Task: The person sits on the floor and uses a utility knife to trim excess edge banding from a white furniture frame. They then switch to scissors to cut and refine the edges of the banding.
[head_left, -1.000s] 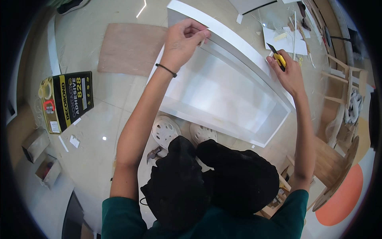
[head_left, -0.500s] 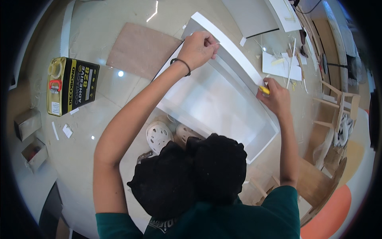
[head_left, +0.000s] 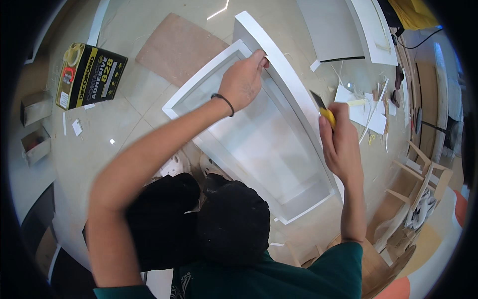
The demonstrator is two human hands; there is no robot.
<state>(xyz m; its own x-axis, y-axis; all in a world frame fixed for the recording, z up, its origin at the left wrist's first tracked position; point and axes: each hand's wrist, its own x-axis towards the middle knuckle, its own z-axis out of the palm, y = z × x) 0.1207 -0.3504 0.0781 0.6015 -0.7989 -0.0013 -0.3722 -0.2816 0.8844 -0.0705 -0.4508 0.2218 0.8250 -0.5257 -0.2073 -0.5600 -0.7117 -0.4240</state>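
Note:
A white open box like a drawer [head_left: 196, 85] stands tilted on the floor before my knees, with a long white front panel [head_left: 286, 62] along its far right side. My left hand [head_left: 242, 82] is closed, its thumb and fingers pinched together at the panel's inner edge near the upper corner. What lies between those fingertips is too small to tell. In my right hand [head_left: 341, 142] is a yellow utility knife [head_left: 326, 115]. Its dark blade points up and left, just off the outer side of the panel.
A black and yellow adhesive can [head_left: 92, 74] stands at the left. A brown sheet [head_left: 174, 50] lies beyond the box. Another white cabinet piece [head_left: 333, 30] is at the upper right, near white scraps and strips [head_left: 366, 109]. A wooden frame [head_left: 423, 174] stands at the right.
My right hand has lifted the knife away from the panel's edge, and its blade now shows. The box has turned and shifted left in view. My left hand stays pinched near the upper corner.

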